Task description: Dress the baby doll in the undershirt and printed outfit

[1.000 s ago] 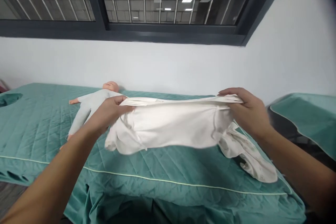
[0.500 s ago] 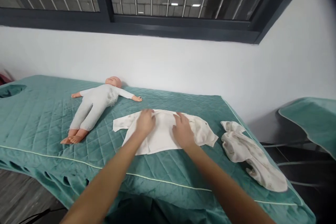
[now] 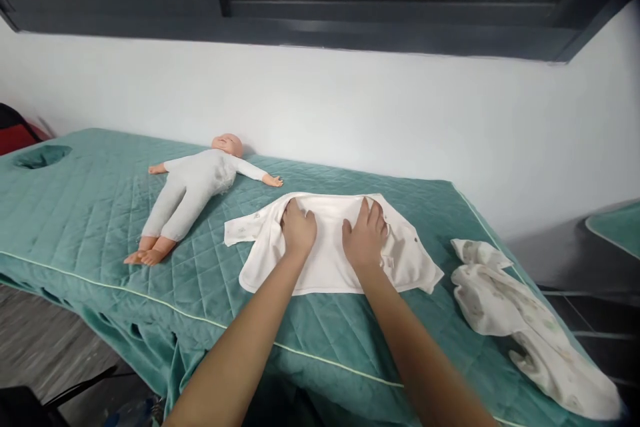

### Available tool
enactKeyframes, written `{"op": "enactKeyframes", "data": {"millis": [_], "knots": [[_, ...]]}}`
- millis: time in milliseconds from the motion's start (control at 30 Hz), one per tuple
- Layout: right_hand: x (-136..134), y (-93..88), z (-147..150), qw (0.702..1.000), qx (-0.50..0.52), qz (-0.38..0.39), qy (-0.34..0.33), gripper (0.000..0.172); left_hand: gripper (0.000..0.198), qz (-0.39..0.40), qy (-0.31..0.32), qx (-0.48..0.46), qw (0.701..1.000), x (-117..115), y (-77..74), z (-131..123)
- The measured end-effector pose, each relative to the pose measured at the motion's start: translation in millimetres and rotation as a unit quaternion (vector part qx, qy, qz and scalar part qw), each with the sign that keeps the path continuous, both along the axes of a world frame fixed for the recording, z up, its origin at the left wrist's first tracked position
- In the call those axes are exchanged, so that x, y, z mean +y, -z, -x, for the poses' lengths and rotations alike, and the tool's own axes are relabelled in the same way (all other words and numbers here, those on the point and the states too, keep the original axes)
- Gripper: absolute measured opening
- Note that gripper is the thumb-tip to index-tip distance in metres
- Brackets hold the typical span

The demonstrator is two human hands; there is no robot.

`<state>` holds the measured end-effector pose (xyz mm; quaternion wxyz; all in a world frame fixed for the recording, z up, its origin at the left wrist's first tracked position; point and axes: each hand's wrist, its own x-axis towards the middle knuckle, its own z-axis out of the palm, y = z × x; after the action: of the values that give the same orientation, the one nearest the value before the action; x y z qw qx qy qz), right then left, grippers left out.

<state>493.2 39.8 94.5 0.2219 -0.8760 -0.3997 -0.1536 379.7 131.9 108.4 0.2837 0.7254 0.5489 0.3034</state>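
A white baby shirt (image 3: 330, 273) lies spread out, front opened, on the green quilted bed cover. My left hand (image 3: 299, 228) presses on its left part, fingers against the folded-back front flap and thumb apart. On the right part rests my right hand (image 3: 365, 237), its fingers spread over the cloth by the other flap. Both hands look open, though the left fingertips are partly hidden by the fabric. Left of the shirt, a baby doll (image 3: 200, 177) in a pale bodysuit lies on its back, arms out.
A crumpled, printed white baby garment (image 3: 525, 320) lies near the right edge of the green-covered bed (image 3: 90, 213). The bed has a face hole (image 3: 43, 157) at the far left. A white wall and a dark window frame (image 3: 350, 27) stand behind it. Something red (image 3: 17, 137) shows at left.
The shirt's front flaps are spread wider, showing more of the inside. My hands have shifted on the cloth, and the right fingers are more spread. The view has tilted down slightly.
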Motion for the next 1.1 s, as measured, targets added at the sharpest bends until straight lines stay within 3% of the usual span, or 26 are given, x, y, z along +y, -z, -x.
{"op": "enactKeyframes", "data": {"millis": [133, 333, 533, 733, 867, 1100], "knots": [[-8.2, -4.7, -2.2, 0.996, -0.003, -0.084, 0.041, 0.069, 0.053, -0.064, -0.038, -0.071, 0.995, -16.2, -6.7, -14.6], [-12.1, -4.5, -15.9, 0.981, 0.056, -0.145, 0.117, 0.061, 0.044, -0.083, -0.011, 0.034, 0.996, -9.7, 1.7, -23.9], [-4.3, -3.6, -12.5, 0.994, 0.053, -0.037, 0.090, 0.072, 0.046, -0.051, 0.020, 0.077, 0.995, 9.5, 19.8, -34.0], [-3.3, -0.8, -13.3, 0.995, 0.058, 0.015, 0.082, 0.063, 0.057, 0.018, 0.045, 0.070, 0.996, 27.2, 23.8, -51.2], [-2.6, 1.8, -16.4, 0.994, 0.073, 0.017, 0.076, 0.051, 0.060, 0.000, 0.042, 0.081, 0.996, 40.4, 23.8, -57.9], [3.1, 7.1, -16.5, 0.989, 0.069, 0.106, 0.076, 0.059, 0.059, -0.031, 0.036, 0.092, 0.995, 47.3, 29.6, -57.2]]}}
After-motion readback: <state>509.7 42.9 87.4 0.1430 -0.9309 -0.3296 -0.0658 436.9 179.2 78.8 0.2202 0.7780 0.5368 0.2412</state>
